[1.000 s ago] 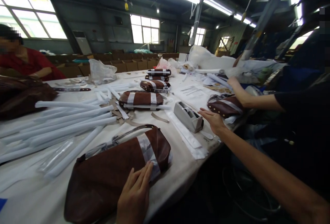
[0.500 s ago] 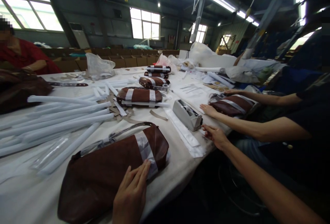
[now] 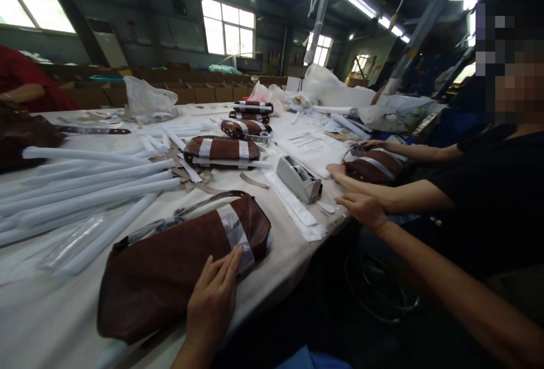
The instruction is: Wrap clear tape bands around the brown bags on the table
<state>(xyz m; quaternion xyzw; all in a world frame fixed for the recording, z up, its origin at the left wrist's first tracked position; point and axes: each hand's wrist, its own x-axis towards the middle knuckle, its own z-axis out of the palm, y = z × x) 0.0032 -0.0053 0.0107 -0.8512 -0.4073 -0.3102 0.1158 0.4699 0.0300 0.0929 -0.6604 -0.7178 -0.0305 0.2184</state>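
A large brown leather bag (image 3: 170, 267) lies on the white table (image 3: 51, 312) in front of me, with a clear tape band (image 3: 232, 233) round its right end. My left hand (image 3: 212, 301) rests flat on the bag, fingers stretched out and touching the tape band. My right hand (image 3: 363, 210) hovers palm down at the table's right edge, fingers extended, just right of a grey tape dispenser (image 3: 297, 179). A small tape strip (image 3: 327, 207) lies at its fingertips. Nothing shows in either hand.
A co-worker in black on the right has both hands on a taped brown bag (image 3: 374, 166). More taped bags (image 3: 221, 151) sit mid-table. Long white tubes (image 3: 93, 187) cover the left. A person in red (image 3: 21, 80) sits far left by a dark bag (image 3: 25, 134).
My right hand has drawn back from beside the tape dispenser toward the table edge. The co-worker's hands came down onto their bag. My left hand stays on the bag.
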